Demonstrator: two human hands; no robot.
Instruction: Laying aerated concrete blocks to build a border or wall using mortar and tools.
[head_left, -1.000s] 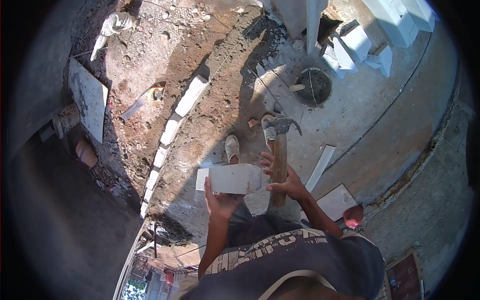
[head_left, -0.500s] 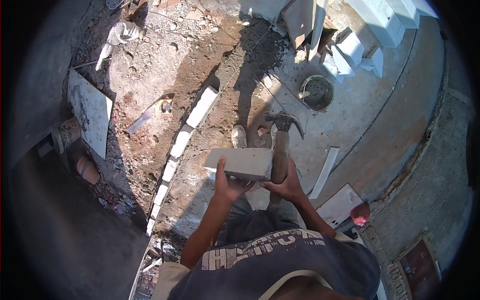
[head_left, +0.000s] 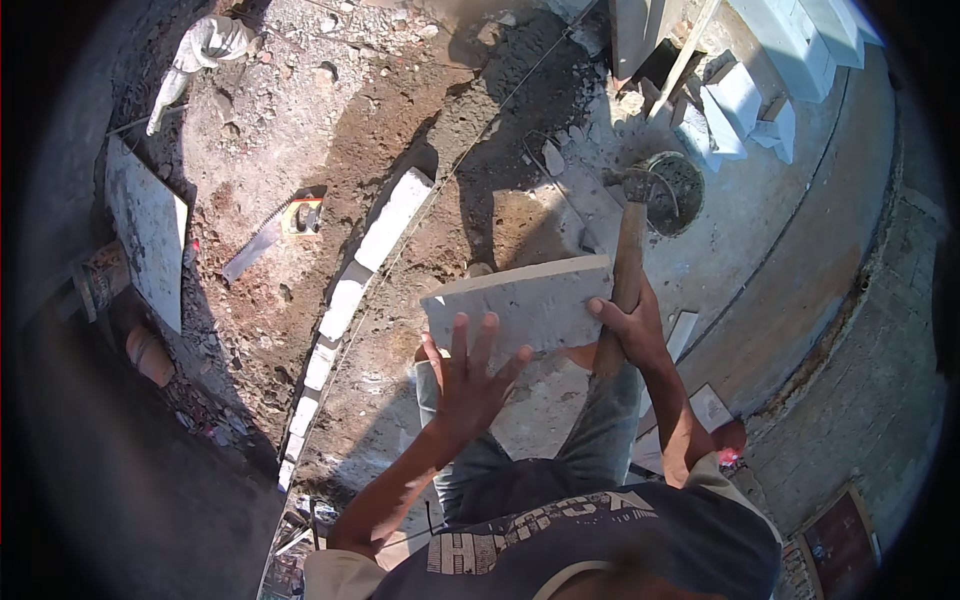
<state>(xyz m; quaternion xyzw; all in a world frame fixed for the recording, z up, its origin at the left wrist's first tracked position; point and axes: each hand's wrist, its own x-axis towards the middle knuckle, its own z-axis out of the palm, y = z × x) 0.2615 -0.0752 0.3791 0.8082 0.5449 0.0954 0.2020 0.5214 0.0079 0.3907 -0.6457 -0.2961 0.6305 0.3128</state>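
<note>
A grey-white lightweight block [head_left: 525,300] is tilted in front of me, its broad face turned toward my body. My left hand [head_left: 466,390] lies against that face with its fingers spread flat. At the block's right end, my right hand [head_left: 640,328] presses a thumb on the block while gripping the wooden handle of a claw hammer [head_left: 629,240]. The hammer stands head away from me, its head overlapping the mortar bucket in view. Part of the right-hand fingers is hidden behind the handle and block.
A low row of white blocks [head_left: 393,220] runs along the ground at left, beside a taut string [head_left: 478,143]. A handsaw [head_left: 262,248] lies on rubble beyond it. The bucket [head_left: 700,205] holds grey mortar. Cut white blocks [head_left: 735,97] and boards [head_left: 632,40] stand far right.
The block has tipped so its broad face turns toward me. My left hand has gone from gripping its edge to lying flat on it. The hammer and right hand moved right and away.
</note>
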